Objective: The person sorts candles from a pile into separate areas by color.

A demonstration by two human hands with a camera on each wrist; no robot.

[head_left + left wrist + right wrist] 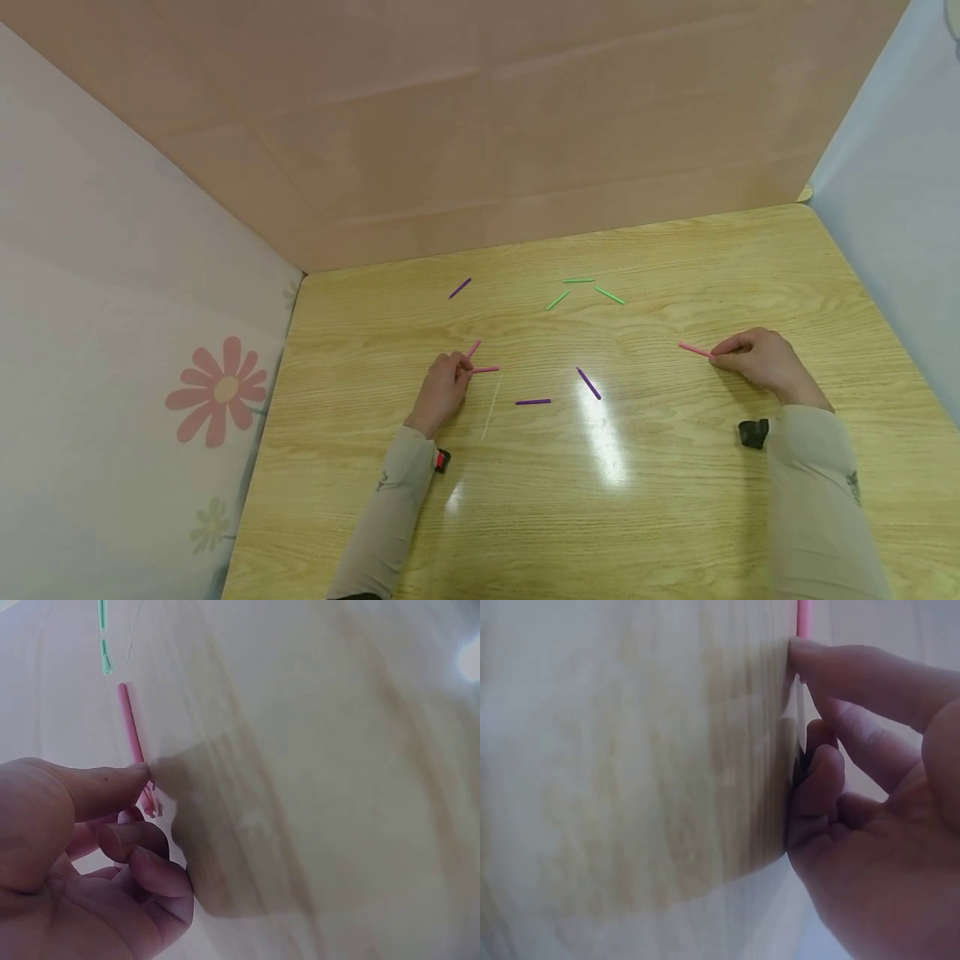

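Observation:
My left hand [441, 390] is low over the table, left of the middle, pinching the near end of a pink stick [486, 369] between thumb and fingers. A second pink stick [474, 348] meets it at an angle by the fingertips; the thumb partly covers where they come together. In the left wrist view one pink stick [130, 724] reaches forward from the thumb tip. Far to the right, my right hand [761, 362] pinches one end of another pink stick [693, 349], which points left. Its other fingers are curled beneath, near the tabletop in the right wrist view.
Three green sticks [580, 280] form an open arch toward the back of the wooden table [525, 517]. Purple sticks lie apart: one at back left [460, 288], two near the middle [533, 402] [588, 383]. A brown panel [480, 150] stands behind, pale walls at both sides.

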